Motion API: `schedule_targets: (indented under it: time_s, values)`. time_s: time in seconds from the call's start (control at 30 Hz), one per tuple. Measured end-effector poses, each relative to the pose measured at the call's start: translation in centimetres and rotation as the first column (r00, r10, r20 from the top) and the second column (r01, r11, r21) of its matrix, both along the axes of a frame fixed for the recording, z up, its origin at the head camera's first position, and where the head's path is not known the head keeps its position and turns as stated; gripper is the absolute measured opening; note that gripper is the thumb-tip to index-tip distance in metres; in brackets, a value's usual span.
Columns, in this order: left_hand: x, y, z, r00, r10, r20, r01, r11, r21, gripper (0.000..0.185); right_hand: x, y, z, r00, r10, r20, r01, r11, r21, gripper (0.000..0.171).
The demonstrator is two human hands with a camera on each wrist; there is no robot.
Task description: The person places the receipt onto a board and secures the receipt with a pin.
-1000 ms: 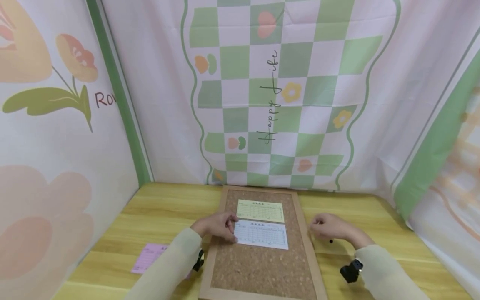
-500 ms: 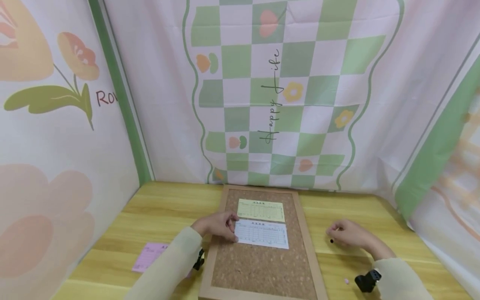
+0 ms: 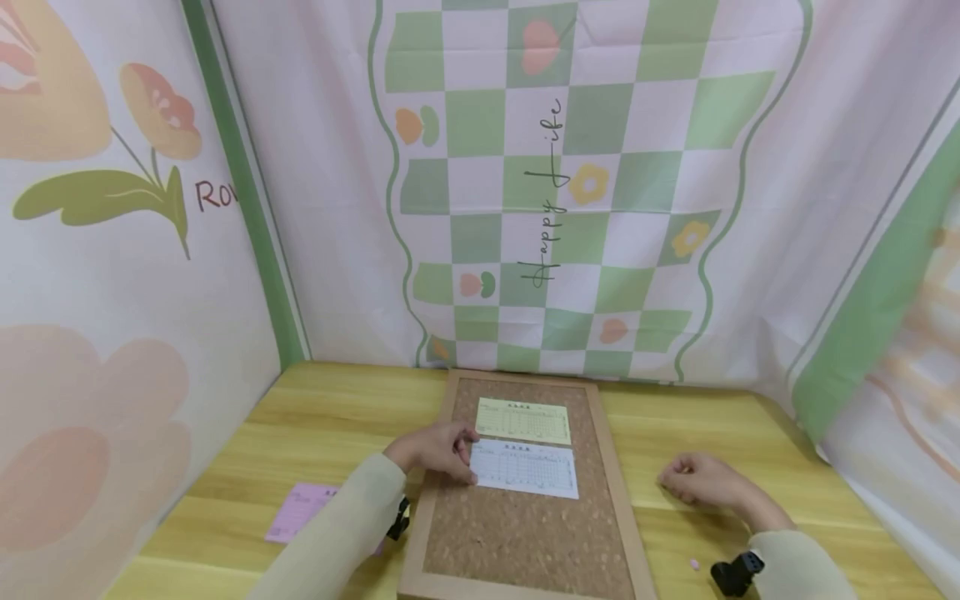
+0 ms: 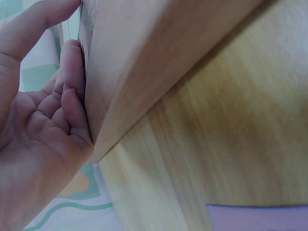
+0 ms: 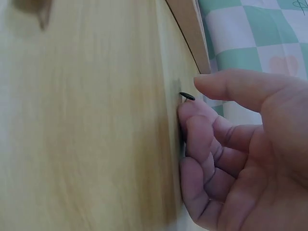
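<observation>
A framed corkboard [image 3: 525, 537] lies on the wooden table. Near its far end is a yellow printed slip [image 3: 525, 421], with a pale blue printed slip [image 3: 525, 469] just below it. My left hand [image 3: 438, 450] presses the blue slip's left edge with thumb and forefinger, its other fingers curled against the board. Right of the board, my right hand [image 3: 705, 483] is low over the table. In the right wrist view a small black thumbtack [image 5: 187, 96] is at the forefinger's tip, with the thumb apart from it. My right hand hides this tack in the head view.
A pink printed slip [image 3: 300, 510] lies left of the board, partly under my left sleeve. A small pink piece [image 3: 694, 564] lies on the table [image 3: 705, 425] near my right wrist. A green checked curtain [image 3: 540, 208] hangs behind the table.
My right hand has moved right and nearer, away from the board's edge to the black thumbtack, now covered in the head view. My left hand stays on the blue slip.
</observation>
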State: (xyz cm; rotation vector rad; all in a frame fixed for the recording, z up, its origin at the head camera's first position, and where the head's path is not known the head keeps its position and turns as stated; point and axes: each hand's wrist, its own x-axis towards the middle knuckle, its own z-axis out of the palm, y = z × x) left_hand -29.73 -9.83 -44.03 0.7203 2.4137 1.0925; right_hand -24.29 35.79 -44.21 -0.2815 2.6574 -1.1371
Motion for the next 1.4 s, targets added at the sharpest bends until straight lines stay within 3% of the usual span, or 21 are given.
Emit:
schedule_targets:
  time_s: [0.23, 0.67, 1.1, 1.4]
  values:
    - [0.03, 0.10, -0.15, 1.000, 0.001, 0.007, -0.001, 1.000, 0.007, 0.064, -0.31, 0.70, -0.80, 1.000, -0.015, 0.021, 0.014, 1.000, 0.012, 0.023]
    - [0.12, -0.06, 0.15, 1.000, 0.014, 0.007, -0.014, 1.000, 0.006, 0.064, -0.23, 0.28, -0.68, 0.996, -0.061, 0.057, 0.063, 0.998, -0.027, 0.019]
    - [-0.04, -0.01, 0.15, 1.000, 0.008, -0.004, -0.008, 1.000, -0.007, 0.064, -0.17, 0.43, -0.51, 0.995, -0.023, 0.102, 0.030, 0.997, -0.077, 0.022]
    - [0.39, -0.05, 0.44, 1.000, 0.005, 0.012, -0.005, 1.000, 0.003, 0.065, 0.03, 0.21, -0.25, 0.998, -0.048, 0.032, 0.049, 0.998, -0.048, 0.017]
